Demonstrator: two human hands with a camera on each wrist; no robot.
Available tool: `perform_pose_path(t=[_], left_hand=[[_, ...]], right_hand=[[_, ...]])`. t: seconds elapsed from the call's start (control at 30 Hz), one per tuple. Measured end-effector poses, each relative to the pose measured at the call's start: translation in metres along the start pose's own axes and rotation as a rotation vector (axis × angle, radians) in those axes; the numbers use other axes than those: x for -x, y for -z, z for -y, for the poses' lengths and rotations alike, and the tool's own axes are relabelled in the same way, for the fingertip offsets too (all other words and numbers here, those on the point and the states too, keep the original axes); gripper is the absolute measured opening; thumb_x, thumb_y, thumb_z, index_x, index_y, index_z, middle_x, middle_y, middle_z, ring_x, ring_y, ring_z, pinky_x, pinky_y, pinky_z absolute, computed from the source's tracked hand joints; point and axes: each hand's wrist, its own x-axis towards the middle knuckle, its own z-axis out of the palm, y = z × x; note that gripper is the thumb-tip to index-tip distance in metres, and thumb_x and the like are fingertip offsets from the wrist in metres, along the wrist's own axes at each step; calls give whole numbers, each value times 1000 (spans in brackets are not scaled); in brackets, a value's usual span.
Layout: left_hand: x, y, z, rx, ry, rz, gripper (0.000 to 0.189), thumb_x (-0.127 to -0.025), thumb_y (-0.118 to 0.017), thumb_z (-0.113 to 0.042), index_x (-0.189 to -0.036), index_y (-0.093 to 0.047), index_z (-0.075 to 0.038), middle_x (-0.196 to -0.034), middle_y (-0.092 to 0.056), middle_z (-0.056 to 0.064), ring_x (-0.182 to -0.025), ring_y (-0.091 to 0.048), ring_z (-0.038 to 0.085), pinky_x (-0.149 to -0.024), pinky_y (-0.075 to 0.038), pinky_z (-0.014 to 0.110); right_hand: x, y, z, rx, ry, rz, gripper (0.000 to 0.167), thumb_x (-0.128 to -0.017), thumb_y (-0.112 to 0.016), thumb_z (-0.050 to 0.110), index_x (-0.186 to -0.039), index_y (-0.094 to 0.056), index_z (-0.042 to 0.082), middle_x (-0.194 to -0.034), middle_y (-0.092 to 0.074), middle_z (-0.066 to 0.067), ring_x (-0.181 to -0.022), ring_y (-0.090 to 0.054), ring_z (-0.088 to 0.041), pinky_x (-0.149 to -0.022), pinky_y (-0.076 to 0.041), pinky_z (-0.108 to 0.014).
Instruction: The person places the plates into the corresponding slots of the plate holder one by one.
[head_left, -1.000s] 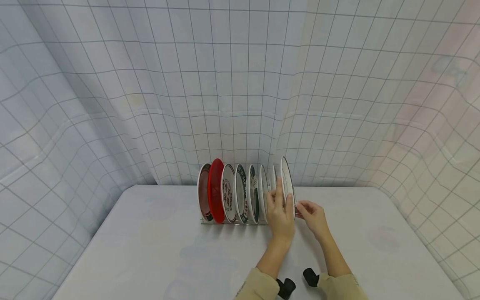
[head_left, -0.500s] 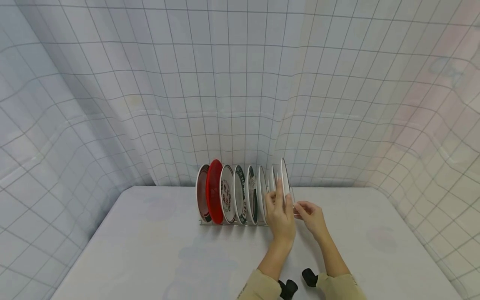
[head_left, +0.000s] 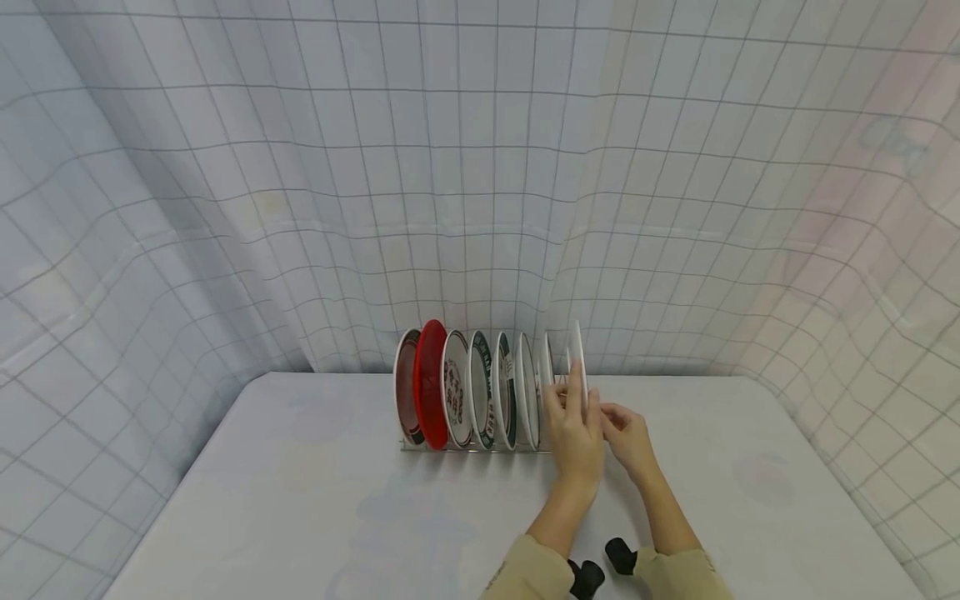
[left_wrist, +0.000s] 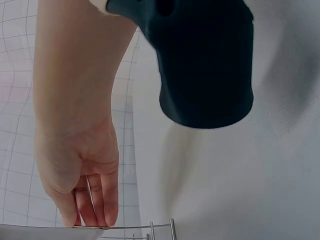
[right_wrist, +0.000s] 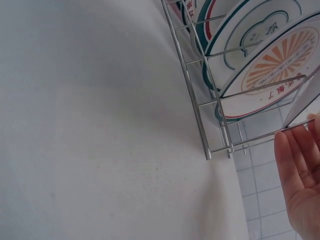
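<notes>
In the head view my left hand (head_left: 576,442) holds the white plate (head_left: 576,343) at the right end of the row, its index finger raised along the plate and its thumb near the front edge. My right hand (head_left: 630,437) is just to the right, its fingertips pinching the end wire of the metal dish rack (right_wrist: 202,130), as the right wrist view shows. In the left wrist view the right hand (left_wrist: 82,165) shows fingertips at that wire, with a pale plate edge (left_wrist: 40,233) beside them. The held plate's lower part is hidden behind the left hand.
Several plates stand upright in the rack, among them a red plate (head_left: 431,383) and a green-rimmed plate (head_left: 481,390). A white table (head_left: 300,500) bears the rack, with a gridded curtain (head_left: 450,208) behind. Black wrist cameras (head_left: 621,556) sit at both sleeves.
The left hand has shifted slightly right with the plate, which now stands more upright and edge-on. The right hand stays almost where it was at the rack's end.
</notes>
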Motion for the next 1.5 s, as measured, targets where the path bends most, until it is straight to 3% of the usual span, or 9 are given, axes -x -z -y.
perform_pose_path(t=[0.2,0.37,0.6,0.87,1.07,1.33,1.5], left_hand=[[3,-6,-6,-40,66,-1,46,-91,-56,-19,-135,-46,-16,-98,-45,8,-80,-46,14,-55,-40,19],[10,-14,-8,-69,111,-24,45,-88,-60,-18,-132,-50,-19,-97,-46,7,-81,-47,14,-54,-41,21],[14,-23,-8,-95,105,-49,47,-84,-65,-16,-129,-53,-20,-98,-49,10,-83,-48,16,-56,-44,25],[16,-26,-6,-111,122,-33,39,-93,-53,-27,-131,-52,-21,-99,-49,8,-83,-51,17,-60,-46,29],[18,-28,-5,-80,189,-21,43,-89,-59,-21,-131,-51,-22,-103,-50,9,-84,-53,17,-61,-48,30],[16,-28,-4,-9,307,22,39,-94,-50,-26,-133,-50,-21,-106,-51,10,-84,-54,17,-64,-49,31],[15,-29,-5,15,363,32,39,-94,-50,-27,-133,-49,-23,-106,-51,9,-85,-54,17,-66,-48,31]], right_hand=[[-5,1,-18,12,7,-16,18,-87,-57,1,-100,-62,-11,-83,-65,-9,-69,-56,-5,-63,-48,-19],[-5,2,-19,32,9,-6,21,-88,-56,2,-104,-60,-10,-85,-65,-10,-70,-56,-5,-65,-49,-19],[-5,4,-19,-8,2,-6,22,-88,-56,2,-105,-60,-11,-85,-64,-12,-69,-56,-7,-63,-49,-20],[-3,4,-17,-23,26,10,23,-89,-55,3,-106,-60,-12,-85,-65,-9,-71,-57,-7,-64,-50,-20],[-4,3,-19,-10,40,6,22,-88,-56,2,-103,-60,-13,-76,-62,2,-67,-56,-7,-62,-49,-20],[-6,3,-21,32,32,8,19,-87,-57,2,-100,-62,-10,-77,-62,-5,-65,-54,-8,-58,-48,-20],[-7,2,-21,42,28,0,20,-87,-56,0,-102,-61,-11,-75,-62,-2,-64,-54,-6,-58,-47,-19]])
